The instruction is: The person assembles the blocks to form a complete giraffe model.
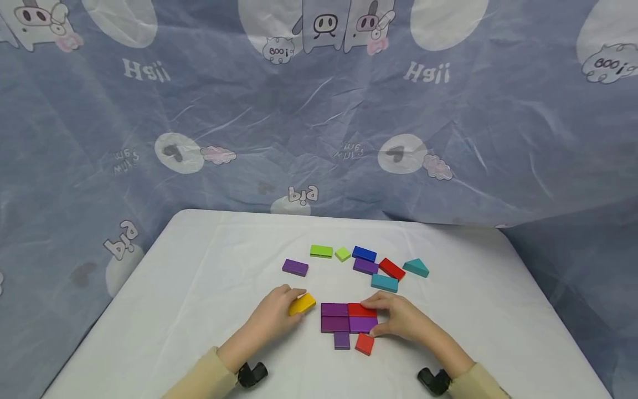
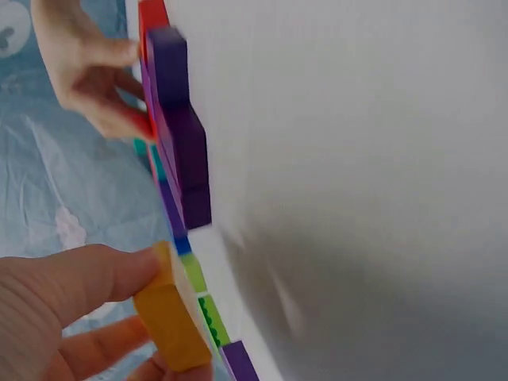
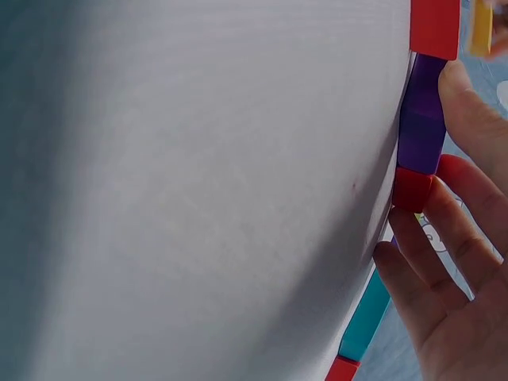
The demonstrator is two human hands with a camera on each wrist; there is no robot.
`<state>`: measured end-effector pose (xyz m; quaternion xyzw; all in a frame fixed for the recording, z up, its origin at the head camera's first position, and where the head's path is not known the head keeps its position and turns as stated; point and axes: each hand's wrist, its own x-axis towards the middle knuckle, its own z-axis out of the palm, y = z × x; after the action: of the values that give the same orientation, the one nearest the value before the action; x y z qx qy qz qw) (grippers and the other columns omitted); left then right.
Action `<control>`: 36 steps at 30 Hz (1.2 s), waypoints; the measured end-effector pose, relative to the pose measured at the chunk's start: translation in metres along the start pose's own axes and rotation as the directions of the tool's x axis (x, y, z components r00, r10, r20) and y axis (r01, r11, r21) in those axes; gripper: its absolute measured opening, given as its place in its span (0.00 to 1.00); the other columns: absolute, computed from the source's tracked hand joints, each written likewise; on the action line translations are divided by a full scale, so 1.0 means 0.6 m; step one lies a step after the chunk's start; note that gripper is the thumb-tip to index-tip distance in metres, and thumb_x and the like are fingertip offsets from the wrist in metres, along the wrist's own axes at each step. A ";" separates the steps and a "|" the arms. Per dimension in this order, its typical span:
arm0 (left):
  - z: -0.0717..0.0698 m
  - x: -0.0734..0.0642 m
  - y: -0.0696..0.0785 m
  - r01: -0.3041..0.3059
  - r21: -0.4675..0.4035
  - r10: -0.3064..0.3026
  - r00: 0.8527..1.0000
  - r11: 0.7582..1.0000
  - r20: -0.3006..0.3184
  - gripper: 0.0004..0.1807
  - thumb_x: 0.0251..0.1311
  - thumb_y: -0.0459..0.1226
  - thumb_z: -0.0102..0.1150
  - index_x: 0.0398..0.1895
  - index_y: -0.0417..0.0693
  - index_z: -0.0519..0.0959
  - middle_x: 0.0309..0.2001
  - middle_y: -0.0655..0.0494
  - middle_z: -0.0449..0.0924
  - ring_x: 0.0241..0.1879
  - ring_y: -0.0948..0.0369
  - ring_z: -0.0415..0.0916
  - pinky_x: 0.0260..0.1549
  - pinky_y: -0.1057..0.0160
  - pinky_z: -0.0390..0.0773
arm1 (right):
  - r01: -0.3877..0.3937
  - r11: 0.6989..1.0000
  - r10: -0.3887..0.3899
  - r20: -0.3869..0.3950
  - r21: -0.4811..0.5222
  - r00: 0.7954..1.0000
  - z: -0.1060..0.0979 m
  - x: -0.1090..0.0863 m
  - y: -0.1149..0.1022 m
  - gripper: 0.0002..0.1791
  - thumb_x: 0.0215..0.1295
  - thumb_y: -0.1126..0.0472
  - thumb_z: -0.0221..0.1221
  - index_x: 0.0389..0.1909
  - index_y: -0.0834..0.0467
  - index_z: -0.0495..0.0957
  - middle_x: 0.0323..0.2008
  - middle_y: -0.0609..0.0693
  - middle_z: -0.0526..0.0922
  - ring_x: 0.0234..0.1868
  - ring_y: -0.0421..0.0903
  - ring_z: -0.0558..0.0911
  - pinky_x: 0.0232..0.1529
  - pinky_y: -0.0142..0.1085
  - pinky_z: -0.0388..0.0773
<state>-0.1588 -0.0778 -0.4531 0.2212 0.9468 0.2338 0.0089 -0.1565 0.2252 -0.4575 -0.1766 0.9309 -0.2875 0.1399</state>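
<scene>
My left hand (image 1: 275, 310) pinches a yellow block (image 1: 302, 303) between thumb and fingers, left of a group of blocks. In the left wrist view the yellow block (image 2: 171, 317) is tilted. My right hand (image 1: 399, 317) is at the group's right end, its fingers at a red block (image 1: 361, 310) and its thumb at the near edge of a purple block (image 1: 363, 325). Two purple blocks, a far one (image 1: 334, 309) and a near one (image 1: 335, 324), adjoin them on the left. A small purple block (image 1: 341, 340) touches the near side; a small red block (image 1: 365, 344) lies angled beside it.
Farther back on the white table (image 1: 209, 266) lie a purple block (image 1: 296, 267), a green block (image 1: 321, 251), a small green block (image 1: 343, 254), a blue block (image 1: 364, 254), another purple block (image 1: 366, 266), a red block (image 1: 391, 269), a teal block (image 1: 384, 283) and a teal triangle (image 1: 416, 268).
</scene>
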 end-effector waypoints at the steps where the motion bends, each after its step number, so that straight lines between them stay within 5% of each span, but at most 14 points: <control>1: 0.000 -0.010 0.001 0.009 -0.003 -0.009 1.000 1.000 0.013 0.25 0.52 0.37 0.71 0.56 0.43 0.80 0.37 0.54 0.79 0.33 0.64 0.69 0.34 0.65 0.77 | 0.000 1.000 0.000 0.001 0.001 1.000 0.000 0.000 0.000 0.32 0.47 0.56 0.76 0.57 0.55 0.82 0.52 0.47 0.81 0.57 0.52 0.77 0.56 0.53 0.79; 11: 0.001 -0.066 0.023 0.101 -0.006 -0.099 0.983 0.995 0.153 0.37 0.44 0.43 0.78 0.60 0.42 0.76 0.41 0.52 0.75 0.33 0.63 0.67 0.35 0.63 0.77 | 0.015 1.000 -0.015 -0.002 0.026 1.000 0.001 0.003 -0.002 0.32 0.47 0.56 0.76 0.57 0.54 0.82 0.52 0.48 0.81 0.57 0.52 0.77 0.57 0.53 0.79; 15: 0.002 -0.066 0.018 0.078 -0.037 -0.066 0.963 0.996 0.261 0.45 0.40 0.47 0.80 0.65 0.45 0.72 0.44 0.53 0.69 0.33 0.64 0.66 0.35 0.65 0.75 | 0.010 0.999 -0.010 0.000 0.031 1.000 0.001 0.000 0.000 0.31 0.47 0.56 0.76 0.57 0.54 0.82 0.52 0.46 0.81 0.57 0.51 0.77 0.57 0.52 0.79; 20: 0.002 -0.059 0.001 0.023 -0.064 0.003 0.928 0.998 0.372 0.43 0.42 0.38 0.78 0.67 0.49 0.71 0.52 0.55 0.65 0.39 0.67 0.68 0.43 0.66 0.78 | 0.009 0.999 -0.009 0.008 0.038 1.000 0.001 -0.006 0.002 0.31 0.48 0.56 0.76 0.57 0.54 0.82 0.52 0.46 0.81 0.56 0.51 0.77 0.56 0.52 0.79; 23: 0.006 -0.061 -0.006 -0.003 -0.093 0.040 0.920 0.996 0.389 0.41 0.41 0.30 0.73 0.66 0.49 0.72 0.56 0.56 0.66 0.42 0.68 0.68 0.45 0.67 0.78 | 0.008 0.999 -0.009 0.014 0.041 1.000 0.003 -0.009 0.002 0.31 0.48 0.57 0.76 0.56 0.54 0.82 0.51 0.46 0.81 0.56 0.51 0.77 0.56 0.53 0.79; 27: 0.010 -0.066 -0.009 -0.053 -0.107 0.089 0.927 0.993 0.365 0.39 0.40 0.27 0.72 0.62 0.48 0.75 0.53 0.61 0.69 0.39 0.72 0.66 0.40 0.72 0.76 | 0.013 0.999 -0.014 0.018 0.033 1.000 0.004 -0.010 0.001 0.31 0.48 0.58 0.76 0.56 0.54 0.82 0.50 0.46 0.81 0.56 0.50 0.77 0.55 0.52 0.80; 36: 0.011 -0.070 0.011 -0.067 -0.053 0.081 0.934 0.996 0.348 0.35 0.38 0.45 0.81 0.51 0.53 0.73 0.40 0.69 0.69 0.34 0.73 0.64 0.38 0.72 0.75 | 0.013 1.000 -0.013 0.000 0.018 1.000 -0.001 -0.011 0.002 0.31 0.48 0.56 0.76 0.56 0.54 0.82 0.50 0.45 0.81 0.56 0.51 0.77 0.56 0.52 0.79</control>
<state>-0.1176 -0.0873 -0.4594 0.2944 0.9161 0.2101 0.1729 -0.1508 0.2293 -0.4569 -0.1814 0.9270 -0.2970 0.1395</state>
